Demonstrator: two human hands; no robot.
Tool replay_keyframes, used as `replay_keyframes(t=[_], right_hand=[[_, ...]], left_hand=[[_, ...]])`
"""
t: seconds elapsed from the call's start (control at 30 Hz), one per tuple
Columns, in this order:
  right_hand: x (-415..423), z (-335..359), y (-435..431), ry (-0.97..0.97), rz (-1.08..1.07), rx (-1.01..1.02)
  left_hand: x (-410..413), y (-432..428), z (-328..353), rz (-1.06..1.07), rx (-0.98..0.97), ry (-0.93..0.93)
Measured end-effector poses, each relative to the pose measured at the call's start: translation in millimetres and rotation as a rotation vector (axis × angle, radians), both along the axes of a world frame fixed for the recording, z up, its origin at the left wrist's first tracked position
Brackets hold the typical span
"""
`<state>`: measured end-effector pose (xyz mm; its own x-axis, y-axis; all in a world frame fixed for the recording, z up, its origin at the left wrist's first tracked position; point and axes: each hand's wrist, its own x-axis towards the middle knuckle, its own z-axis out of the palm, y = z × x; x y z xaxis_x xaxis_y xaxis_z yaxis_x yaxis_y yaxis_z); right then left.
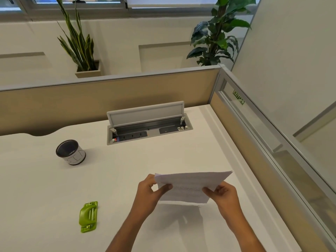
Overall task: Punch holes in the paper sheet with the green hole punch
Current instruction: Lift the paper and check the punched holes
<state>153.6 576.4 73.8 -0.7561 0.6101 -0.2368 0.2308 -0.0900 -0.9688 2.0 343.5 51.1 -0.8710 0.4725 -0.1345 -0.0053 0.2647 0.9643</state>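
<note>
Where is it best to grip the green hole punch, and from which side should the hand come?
Probably across its narrow middle, from above: the green hole punch lies flat on the desk, long sides free. The left hand is nearer, but holds the paper sheet.

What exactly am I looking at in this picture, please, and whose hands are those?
There is no machine here. A person wears a camera on the head, which looks forward and down at their own two bare hands. The left hand and the right hand each pinch an edge of the printed paper between thumb and fingers, holding it above the white desk. The green hole punch lies untouched on the desk, left of the hands. Farther back are a round cup and a socket box with its lid raised.
</note>
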Motion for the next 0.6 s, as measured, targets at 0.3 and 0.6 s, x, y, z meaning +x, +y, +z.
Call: replay_keyframes(t=[0.3, 0.6], right_hand=[[9.8, 42.6, 11.8, 0.105, -0.039, 0.197], [11.9, 149.1, 28.4, 0.013, 0.342, 0.653]], left_hand=[[-4.2, 2.3, 18.7, -0.070, -0.063, 0.193], [-22.6, 27.2, 99.1, -0.308, -0.366, 0.920]])
